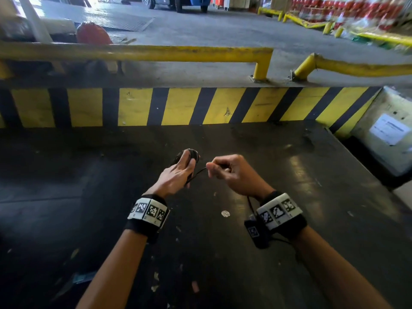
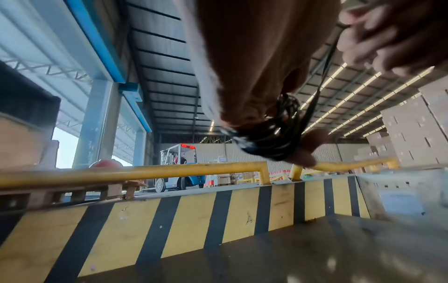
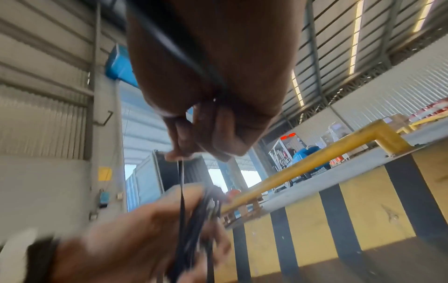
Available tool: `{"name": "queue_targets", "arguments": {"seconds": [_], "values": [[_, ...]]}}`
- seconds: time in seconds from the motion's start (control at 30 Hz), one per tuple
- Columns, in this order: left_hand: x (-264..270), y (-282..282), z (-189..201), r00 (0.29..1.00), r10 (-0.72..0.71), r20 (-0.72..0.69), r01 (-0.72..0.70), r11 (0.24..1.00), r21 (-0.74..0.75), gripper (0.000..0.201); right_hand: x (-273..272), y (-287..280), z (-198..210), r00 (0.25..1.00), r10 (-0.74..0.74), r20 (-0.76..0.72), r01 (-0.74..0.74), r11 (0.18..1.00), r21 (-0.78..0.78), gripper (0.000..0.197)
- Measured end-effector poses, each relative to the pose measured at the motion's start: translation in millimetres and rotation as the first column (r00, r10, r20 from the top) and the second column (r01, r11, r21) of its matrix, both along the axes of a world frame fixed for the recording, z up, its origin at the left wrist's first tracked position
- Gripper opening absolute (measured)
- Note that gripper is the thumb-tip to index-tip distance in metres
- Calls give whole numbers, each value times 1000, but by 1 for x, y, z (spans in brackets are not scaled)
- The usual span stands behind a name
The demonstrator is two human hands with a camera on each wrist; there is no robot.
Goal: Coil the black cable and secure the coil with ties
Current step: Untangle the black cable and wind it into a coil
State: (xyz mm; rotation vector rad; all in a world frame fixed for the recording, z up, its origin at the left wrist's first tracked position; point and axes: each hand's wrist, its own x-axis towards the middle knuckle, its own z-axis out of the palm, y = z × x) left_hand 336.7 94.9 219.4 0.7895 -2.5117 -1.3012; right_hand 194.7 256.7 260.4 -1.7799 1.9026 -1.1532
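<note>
Gripping the coil (image 1: 191, 155) of black cable, the left hand (image 1: 176, 173) has its fingers curled round the bundle, so the loops bulge out past the fingertips and the thumb lies along the near side. In the left wrist view the coil (image 2: 274, 134) shows as many thin dark loops packed together under the fingers (image 2: 312, 141), which close on it from below. A thin black tie (image 1: 197, 172) runs from the coil toward the right hand (image 1: 231, 172), whose thumb and forefinger are pinched together on its free end; the other fingers are curled into the palm. In the right wrist view the tie (image 3: 181, 183) drops as a narrow, straight strip from the pinching fingertips (image 3: 178, 156) down to the coil (image 3: 194, 220) in the left hand (image 3: 135, 239); whether it passes fully round the bundle I cannot tell, as that part is blurred. The two hands are near each other but apart, joined only by the tie, and both are held above a dark floor (image 1: 289, 219). A black lead (image 1: 250, 206) hangs from the right wrist beside its marker band (image 1: 278, 210); the left wrist wears a like band (image 1: 148, 211). Beyond the fingers stands a low wall with yellow and black stripes (image 1: 178, 107), topped by a yellow rail (image 1: 156, 54). Farther off, a blue forklift (image 2: 180, 168) is visible.
</note>
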Motion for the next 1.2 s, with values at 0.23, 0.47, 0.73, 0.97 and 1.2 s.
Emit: {"name": "queue_targets", "arguments": {"seconds": [0.23,0.47,0.73,0.97,1.2], "values": [[20,45,21,941,-289,-178,335,875,350,39,-31,-4,39,998,37,43,-38,999,8,24],[33,58,36,842,-247,-480,522,603,604,48,-30,-16,11,922,-22,387,26,1000,-5,25],[37,37,56,699,221,-681,521,495,695,43,21,-14,-33,812,50,581,-25,998,-51,18],[39,23,64,679,270,-683,439,597,671,42,37,-6,-16,717,68,694,-64,997,-31,16],[42,31,60,746,162,-646,411,651,638,40,31,-19,-16,858,-226,462,329,931,-156,20]]}}
